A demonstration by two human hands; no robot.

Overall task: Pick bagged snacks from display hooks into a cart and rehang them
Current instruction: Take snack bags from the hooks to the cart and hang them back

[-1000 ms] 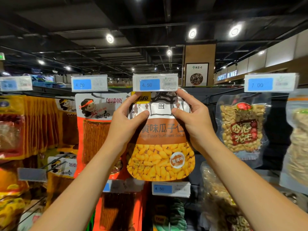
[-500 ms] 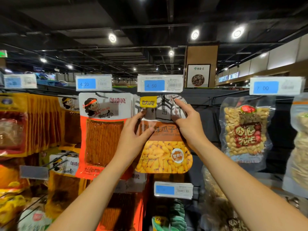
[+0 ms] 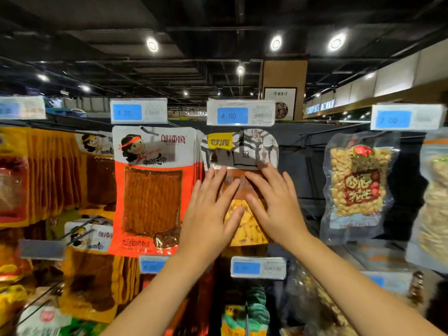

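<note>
Both hands are flat on the sunflower seed bag now, fingers straight, nothing gripped. A second ago I was pinching its top corners up under the 4.50 price tag; half a second ago the grip was already sliding lower. Now my left hand and right hand lie side by side, index fingers nearly touching, palms pressing the front of the pack back toward the rack. I read that as the bag being on its hook and me just smoothing it into place, though the hook itself is hidden behind the tag, so I can't confirm it caught.

Bag sits far and centre, right under that tag, just right of the orange spicy strip packs and well left of the clear peanut pouch. It hangs upright: long axis vertical, white header with the yellow logo up, yellow kernels down, printed face toward me.

If it holds when I let go, this rehang is done.
</note>
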